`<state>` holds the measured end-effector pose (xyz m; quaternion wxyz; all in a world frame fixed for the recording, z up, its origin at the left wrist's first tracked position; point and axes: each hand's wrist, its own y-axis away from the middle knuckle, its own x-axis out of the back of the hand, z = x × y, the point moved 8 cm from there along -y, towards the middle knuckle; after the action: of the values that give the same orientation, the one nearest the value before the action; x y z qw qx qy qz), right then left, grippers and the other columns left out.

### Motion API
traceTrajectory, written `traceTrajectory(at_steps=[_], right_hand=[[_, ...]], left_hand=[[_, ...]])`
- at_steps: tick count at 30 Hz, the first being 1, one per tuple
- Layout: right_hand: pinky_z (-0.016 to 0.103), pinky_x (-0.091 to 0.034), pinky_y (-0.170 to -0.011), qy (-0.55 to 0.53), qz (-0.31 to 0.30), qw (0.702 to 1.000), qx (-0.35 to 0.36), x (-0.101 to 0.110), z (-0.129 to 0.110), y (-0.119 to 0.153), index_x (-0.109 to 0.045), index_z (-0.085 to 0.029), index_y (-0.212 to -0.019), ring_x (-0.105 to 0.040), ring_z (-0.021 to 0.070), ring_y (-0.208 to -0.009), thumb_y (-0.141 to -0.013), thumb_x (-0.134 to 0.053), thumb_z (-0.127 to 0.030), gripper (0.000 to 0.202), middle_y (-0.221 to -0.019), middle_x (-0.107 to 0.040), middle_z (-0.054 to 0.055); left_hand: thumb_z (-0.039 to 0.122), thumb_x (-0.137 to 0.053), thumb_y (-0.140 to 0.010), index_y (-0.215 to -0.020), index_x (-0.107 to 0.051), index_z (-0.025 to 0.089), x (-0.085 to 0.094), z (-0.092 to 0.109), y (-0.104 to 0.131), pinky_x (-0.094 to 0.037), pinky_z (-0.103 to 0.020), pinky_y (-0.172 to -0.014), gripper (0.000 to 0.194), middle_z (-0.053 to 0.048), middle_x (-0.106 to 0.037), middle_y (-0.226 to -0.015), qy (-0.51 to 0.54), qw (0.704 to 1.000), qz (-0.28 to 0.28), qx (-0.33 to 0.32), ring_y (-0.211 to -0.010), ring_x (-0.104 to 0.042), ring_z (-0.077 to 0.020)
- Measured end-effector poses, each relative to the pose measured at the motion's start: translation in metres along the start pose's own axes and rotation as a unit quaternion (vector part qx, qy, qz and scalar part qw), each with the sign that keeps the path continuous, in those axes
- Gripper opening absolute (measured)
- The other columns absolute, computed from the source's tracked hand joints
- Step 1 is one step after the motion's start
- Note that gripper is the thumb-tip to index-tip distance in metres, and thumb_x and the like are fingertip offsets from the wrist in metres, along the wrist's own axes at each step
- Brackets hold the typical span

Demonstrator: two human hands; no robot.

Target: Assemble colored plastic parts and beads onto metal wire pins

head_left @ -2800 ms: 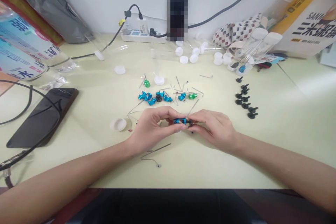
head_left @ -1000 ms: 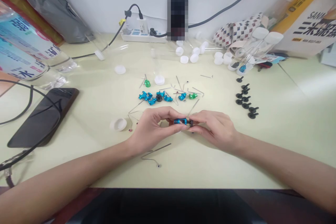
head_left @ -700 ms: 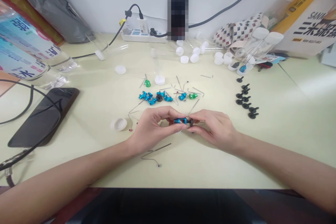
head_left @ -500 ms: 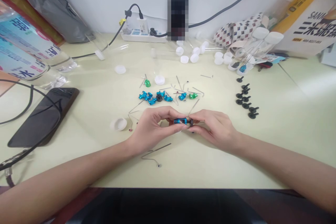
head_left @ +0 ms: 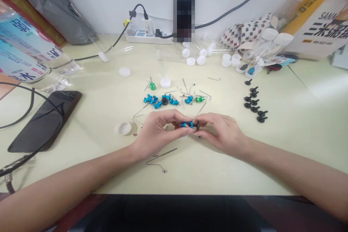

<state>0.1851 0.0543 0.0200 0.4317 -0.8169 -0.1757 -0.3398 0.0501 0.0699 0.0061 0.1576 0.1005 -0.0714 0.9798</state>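
Between thumb and fingers, my left hand (head_left: 156, 132) holds a small blue metal part (head_left: 186, 124). My right hand (head_left: 223, 130) pinches the black round-headed screw (head_left: 197, 126) whose shaft points left into the blue part. The fingertips of both hands almost meet around the two pieces. Just beyond them lie several blue parts (head_left: 174, 102), a black part (head_left: 164, 101) and green parts (head_left: 200, 99), with thin metal rods (head_left: 201, 108) among them. A bent rod (head_left: 154, 164) with a small end piece lies nearer the table's front edge.
Several black screws (head_left: 255, 109) stand at the right. White caps (head_left: 201, 60) and clear tubes are at the back, before a power strip (head_left: 146, 38). A dark phone (head_left: 46, 121), cables and water bottles (head_left: 24, 50) occupy the left. A small white cup (head_left: 124, 128) sits beside my left hand.
The black screw's head has turned slightly and shows more of its round face. Both hands have barely moved and keep their hold.
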Motion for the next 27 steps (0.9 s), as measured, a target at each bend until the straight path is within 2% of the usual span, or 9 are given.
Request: traceTrajectory(at_steps=[5, 15, 27], right_hand=[[0.023, -0.053, -0.064, -0.007, 0.007, 1.0, 0.018, 0.0016, -0.0041, -0.002, -0.053, -0.016, -0.101, -0.064, 0.0122, -0.072, -0.089, -0.053, -0.025, 0.016, -0.085, -0.068, 0.004], [0.024, -0.052, -0.064, -0.013, -0.003, 1.0, 0.015, 0.0005, -0.0033, -0.0007, -0.053, -0.015, -0.101, -0.064, 0.0134, -0.072, -0.089, -0.054, -0.027, 0.017, -0.084, -0.068, 0.006], [0.024, -0.052, -0.064, -0.001, -0.01, 1.0, 0.013, 0.0008, -0.0034, -0.0021, -0.053, -0.016, -0.103, -0.064, 0.0134, -0.073, -0.088, -0.054, -0.029, 0.02, -0.085, -0.068, 0.004]], left_hand=[[0.019, -0.072, -0.072, -0.087, -0.072, 0.019, 0.0, 0.0006, 0.0, -0.054, -0.03, -0.068, 0.015, -0.005, -0.072, -0.082, -0.002, 1.0, -0.001, -0.005, -0.075, -0.066, -0.0179], [0.018, -0.072, -0.072, -0.087, -0.072, 0.019, -0.0011, -0.0006, 0.0004, -0.053, -0.03, -0.072, 0.016, -0.005, -0.072, -0.085, -0.002, 1.0, -0.006, -0.005, -0.078, -0.067, -0.0188], [0.019, -0.073, -0.071, -0.087, -0.072, 0.019, -0.0001, -0.0006, -0.0001, -0.053, -0.031, -0.071, 0.016, -0.005, -0.072, -0.085, 0.001, 1.0, 0.001, -0.004, -0.078, -0.066, -0.0188]])
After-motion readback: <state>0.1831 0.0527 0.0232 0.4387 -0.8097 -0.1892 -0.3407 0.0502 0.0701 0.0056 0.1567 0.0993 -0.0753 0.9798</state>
